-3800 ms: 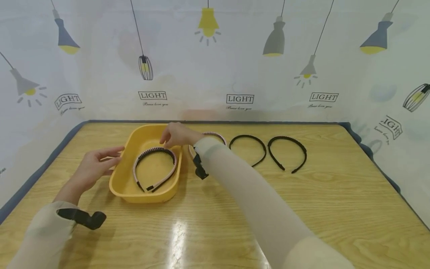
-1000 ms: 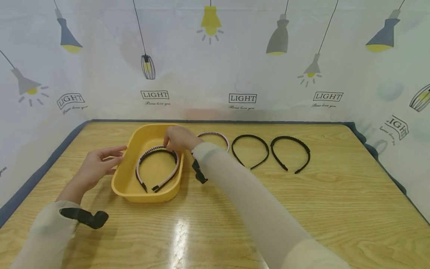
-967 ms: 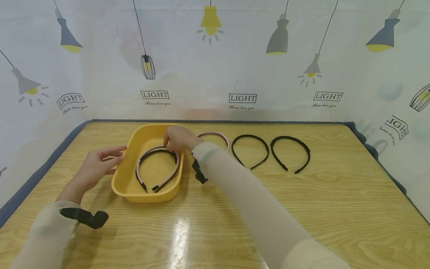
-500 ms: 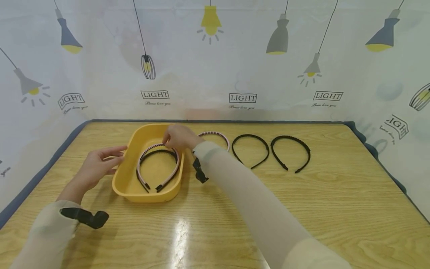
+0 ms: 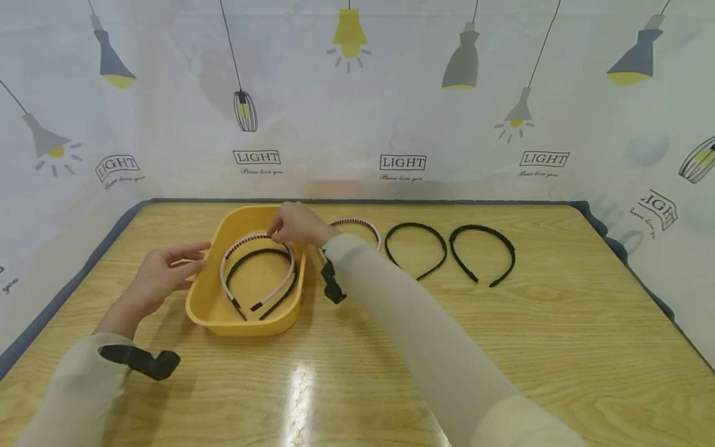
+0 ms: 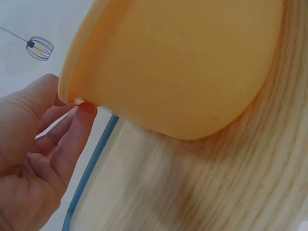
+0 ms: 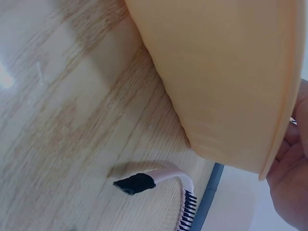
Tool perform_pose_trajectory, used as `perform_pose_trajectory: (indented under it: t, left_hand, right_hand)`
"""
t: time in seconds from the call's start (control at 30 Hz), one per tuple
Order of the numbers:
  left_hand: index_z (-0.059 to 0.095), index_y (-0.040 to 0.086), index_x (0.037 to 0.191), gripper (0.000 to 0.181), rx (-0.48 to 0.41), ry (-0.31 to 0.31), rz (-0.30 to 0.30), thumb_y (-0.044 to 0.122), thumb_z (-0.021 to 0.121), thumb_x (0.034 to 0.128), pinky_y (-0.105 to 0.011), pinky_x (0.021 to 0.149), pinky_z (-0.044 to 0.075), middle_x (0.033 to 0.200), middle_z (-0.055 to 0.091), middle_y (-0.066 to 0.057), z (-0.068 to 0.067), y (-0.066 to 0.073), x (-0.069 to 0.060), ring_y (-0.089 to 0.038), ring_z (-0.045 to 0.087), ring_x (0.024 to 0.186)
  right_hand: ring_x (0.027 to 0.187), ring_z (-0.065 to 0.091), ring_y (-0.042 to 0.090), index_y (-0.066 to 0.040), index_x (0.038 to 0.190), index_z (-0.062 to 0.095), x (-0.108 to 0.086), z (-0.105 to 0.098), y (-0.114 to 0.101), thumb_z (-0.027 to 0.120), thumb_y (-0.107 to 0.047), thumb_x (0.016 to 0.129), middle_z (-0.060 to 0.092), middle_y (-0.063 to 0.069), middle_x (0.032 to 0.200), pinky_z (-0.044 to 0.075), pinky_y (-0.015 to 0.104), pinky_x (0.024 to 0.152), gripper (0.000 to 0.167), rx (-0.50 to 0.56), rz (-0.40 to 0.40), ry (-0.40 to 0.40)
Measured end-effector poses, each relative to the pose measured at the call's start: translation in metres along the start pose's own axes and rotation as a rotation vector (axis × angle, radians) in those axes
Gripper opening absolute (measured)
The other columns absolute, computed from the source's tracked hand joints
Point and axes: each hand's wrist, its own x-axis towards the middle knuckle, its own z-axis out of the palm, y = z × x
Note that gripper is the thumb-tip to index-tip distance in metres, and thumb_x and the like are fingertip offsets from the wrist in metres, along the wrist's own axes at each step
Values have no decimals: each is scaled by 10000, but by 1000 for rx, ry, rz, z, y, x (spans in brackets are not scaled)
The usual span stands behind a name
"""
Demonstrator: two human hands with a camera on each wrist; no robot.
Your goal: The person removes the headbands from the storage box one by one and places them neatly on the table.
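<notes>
In the head view, a yellow plastic tray (image 5: 201, 315) stands at the left of the table. My left hand (image 5: 167, 273) grips its left rim; the left wrist view shows thumb and fingers pinching the rim of the tray (image 6: 192, 62). My right hand (image 5: 298, 225) reaches over the far right rim and pinches the top of a pink headband with black teeth (image 5: 223, 273). This headband lies tilted over a black headband (image 5: 262, 251) inside the tray. In the right wrist view, the tray wall (image 7: 226, 82) hides the right fingertips.
Right of the tray, another pink headband with black teeth (image 5: 352, 221) lies partly behind my right wrist. Further right lie a thin black headband (image 5: 416, 225) and a thicker black headband (image 5: 483, 229). A printed wall covering (image 5: 335, 124) rises behind the wooden table (image 5: 391, 385).
The held pink headband has shifted toward the far side and slightly left, uncovering more of the black one. My right hand has risen slightly; the left stays at the rim.
</notes>
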Motion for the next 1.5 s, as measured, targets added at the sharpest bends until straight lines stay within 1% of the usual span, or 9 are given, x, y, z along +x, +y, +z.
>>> perform_pose_trajectory:
  t: [0.23,0.47,0.57,0.7,0.87,1.0,1.2,1.33,1.5]
  left_hand:
    - [396,-48,1349,526,-14,3,5,233,549,932,-291,705,550,1166,458,-199,0,1,-1,111,497,886]
    - [397,-54,1345,525,-10,7,10,230,550,932,-288,702,550,1150,467,-181,0,2,0,113,497,882]
    - [399,-54,1344,529,-11,8,13,234,556,929,-289,699,551,1130,475,-159,0,1,0,110,503,881]
    - [394,-50,1350,534,-7,2,14,237,554,930,-286,699,551,1160,462,-197,0,-1,2,109,502,879]
    - [390,-51,1351,534,3,2,14,238,550,932,-284,700,551,1177,457,-223,0,-2,2,109,499,877]
    - [393,-56,1348,539,3,6,18,237,557,928,-283,695,551,1148,479,-181,0,-1,2,110,504,877]
    - [398,-60,1344,540,-16,6,33,232,567,922,-285,695,552,1078,511,-56,0,-1,3,100,519,878]
    - [398,-64,1342,536,-10,7,38,225,566,923,-287,689,553,1057,515,-32,-1,-2,3,97,524,876]
    - [402,-53,1344,532,-5,0,41,228,566,923,-279,687,552,1049,517,-15,-1,-2,3,101,522,875]
  right_hand:
    - [834,603,96,-87,999,718,0,0,-2,628,-123,854,676,22,970,483,161,688,174,31,-9,0]
    - [888,610,128,-64,1020,707,-1,-9,-5,622,-102,858,675,48,999,488,181,744,186,28,-45,-16]
    - [876,612,118,-64,1012,709,-3,-13,-7,625,-100,857,676,45,988,490,170,730,180,42,-45,-10]
    - [855,615,107,-63,987,715,-4,-19,-10,636,-94,848,677,44,979,487,150,718,163,38,-80,5]
    - [871,612,105,-65,989,714,-5,-27,-12,638,-99,846,673,40,999,481,152,751,165,19,-115,7]
    - [882,604,98,-68,1001,711,-10,-33,-14,633,-115,857,669,29,1006,477,158,766,170,22,-102,-1]
    - [872,595,83,-70,1008,709,-20,-43,-14,630,-117,858,667,19,996,469,147,764,176,34,-85,5]
    - [851,599,77,-68,997,712,-25,-47,-13,635,-122,856,671,24,981,471,144,752,169,32,-107,19]
    - [841,612,81,-55,1000,710,-33,-52,-12,626,-104,856,675,40,976,478,147,744,173,7,-134,15]
